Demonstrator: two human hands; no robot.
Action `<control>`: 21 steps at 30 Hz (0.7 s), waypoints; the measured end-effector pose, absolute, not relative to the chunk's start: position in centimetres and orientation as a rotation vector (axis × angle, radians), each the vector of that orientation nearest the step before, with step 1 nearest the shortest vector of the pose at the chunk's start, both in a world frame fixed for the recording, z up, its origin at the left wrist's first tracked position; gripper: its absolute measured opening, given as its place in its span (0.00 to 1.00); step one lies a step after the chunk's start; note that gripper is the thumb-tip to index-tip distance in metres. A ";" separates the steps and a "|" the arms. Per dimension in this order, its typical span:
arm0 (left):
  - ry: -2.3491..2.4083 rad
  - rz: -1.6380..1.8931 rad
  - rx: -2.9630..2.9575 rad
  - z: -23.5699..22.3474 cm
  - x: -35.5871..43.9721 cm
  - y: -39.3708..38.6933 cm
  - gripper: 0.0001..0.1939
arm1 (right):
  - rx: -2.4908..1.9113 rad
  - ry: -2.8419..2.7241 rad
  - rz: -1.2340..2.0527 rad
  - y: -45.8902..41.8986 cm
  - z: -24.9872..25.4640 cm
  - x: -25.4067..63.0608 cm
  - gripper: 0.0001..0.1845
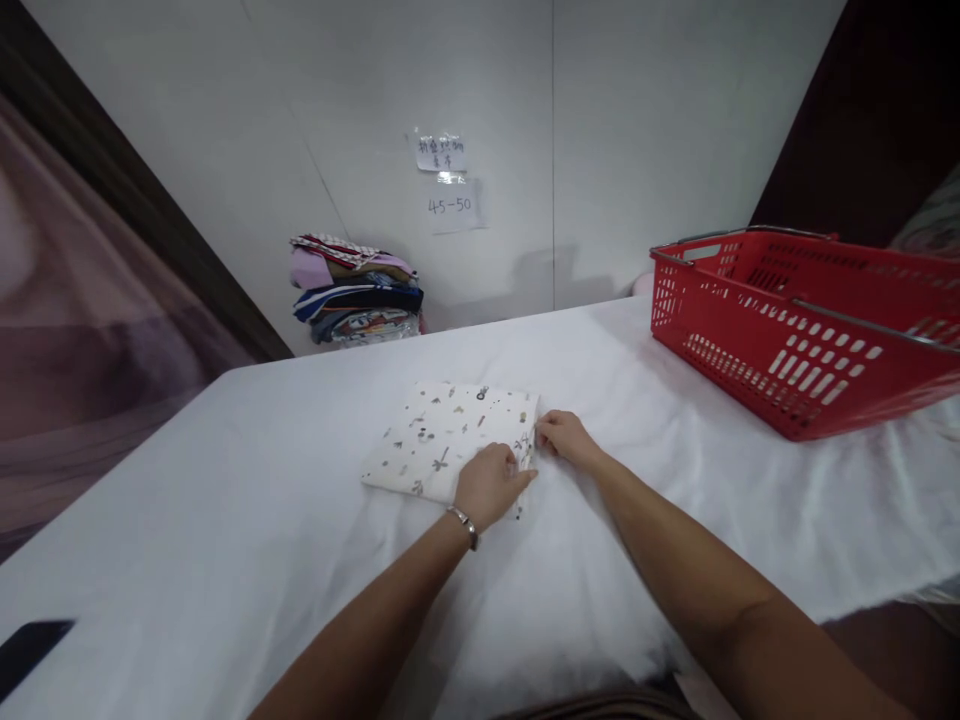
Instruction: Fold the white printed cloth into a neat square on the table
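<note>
A white cloth [431, 440] printed with small grey and brown motifs lies folded into a flat, roughly four-sided piece on the white-covered table. Over its near right part is my left hand [491, 487], fingers bent onto the fabric and thumb reaching to the right edge, where the two seem to hold a fold. A silver bracelet [465, 527] circles that wrist. My right hand [568, 437] pinches the cloth's right edge a little farther back, its fingers closed. The fabric under my left palm is hidden.
A red plastic basket [750, 340] with metal handles stands at the right. Behind the table's far edge, a stack of folded fabrics [360, 290] leans near the wall. Two paper notes [450, 205] are taped there. A dark flat object [34, 650] lies at the lower left.
</note>
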State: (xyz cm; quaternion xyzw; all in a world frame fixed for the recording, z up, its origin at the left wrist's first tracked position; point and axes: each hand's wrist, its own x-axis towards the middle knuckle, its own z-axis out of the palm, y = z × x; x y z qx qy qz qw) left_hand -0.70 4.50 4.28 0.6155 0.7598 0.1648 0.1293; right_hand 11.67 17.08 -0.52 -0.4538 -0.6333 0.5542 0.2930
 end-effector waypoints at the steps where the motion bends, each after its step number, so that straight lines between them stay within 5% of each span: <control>1: 2.232 0.467 1.783 4.0 -0.4 4.5 0.14 | -1.205 -1.701 1.528 17.1 -0.5 11.7 0.05; 11: 2.354 0.377 1.725 3.3 0.4 4.9 0.05 | -1.143 -1.766 1.953 16.7 -0.1 12.5 0.10; 21: 2.365 0.318 1.797 3.7 1.2 4.7 0.10 | -1.047 -1.670 1.939 16.3 0.1 12.0 0.11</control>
